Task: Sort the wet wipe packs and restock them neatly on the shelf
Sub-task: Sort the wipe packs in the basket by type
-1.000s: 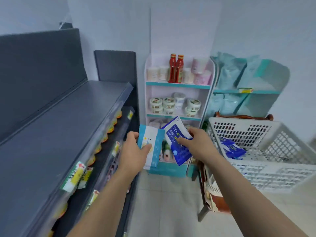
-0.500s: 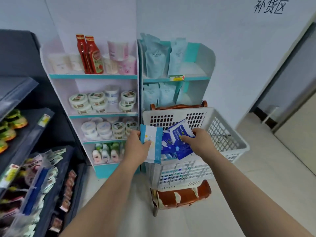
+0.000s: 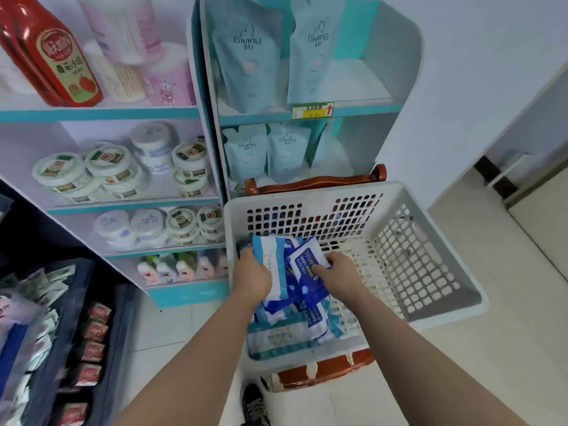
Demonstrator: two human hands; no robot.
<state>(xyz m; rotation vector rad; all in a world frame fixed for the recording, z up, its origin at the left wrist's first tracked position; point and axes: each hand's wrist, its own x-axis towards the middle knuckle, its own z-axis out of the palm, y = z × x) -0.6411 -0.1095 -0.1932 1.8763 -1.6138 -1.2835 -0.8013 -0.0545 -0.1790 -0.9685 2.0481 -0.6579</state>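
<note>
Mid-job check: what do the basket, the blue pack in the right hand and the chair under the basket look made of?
Basket: rigid white plastic, matte, with moulded grid holes. Blue pack, pinched by the right hand: probably soft plastic film, creased and shiny. Chair: glossy brown wood at the back rail; seat covering peeling, material unclear.

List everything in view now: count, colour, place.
white perforated plastic basket: one, white, on a brown wooden chair.
chair: one, brown, under the basket.
loose wipe packs: several, blue-white, piled in basket's near end.
light-blue-and-white wipe pack: one, held over the pile.
dark-blue-and-white wipe pack: one, held beside it.
red sauce bottles: two, red, top-left shelf.
pale blue pouches: at least four, right shelf unit.
white round jars: many, white, left unit's middle tiers.
left hand: grips the light pack.
right hand: holds the dark pack.
</note>
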